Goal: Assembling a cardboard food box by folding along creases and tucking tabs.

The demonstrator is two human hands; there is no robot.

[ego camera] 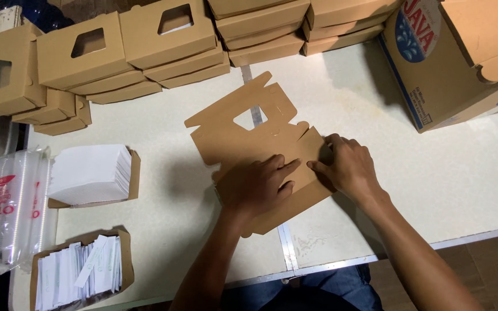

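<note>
A flat brown cardboard box blank [243, 132] with a cut-out window lies unfolded in the middle of the pale table [433, 173]. My left hand [257, 187] presses flat on the near part of the blank, fingers pointing right. My right hand [344, 167] rests on the blank's right flap, its fingertips bent over the fold next to my left fingertips. Both hands touch the same sheet of cardboard.
Stacks of folded brown window boxes [116, 52] line the far edge. A large printed carton [456, 63] stands at the far right. At left are a pile of white paper sheets [90, 173], a tray of white sachets [79, 270] and a clear plastic bag [12, 207].
</note>
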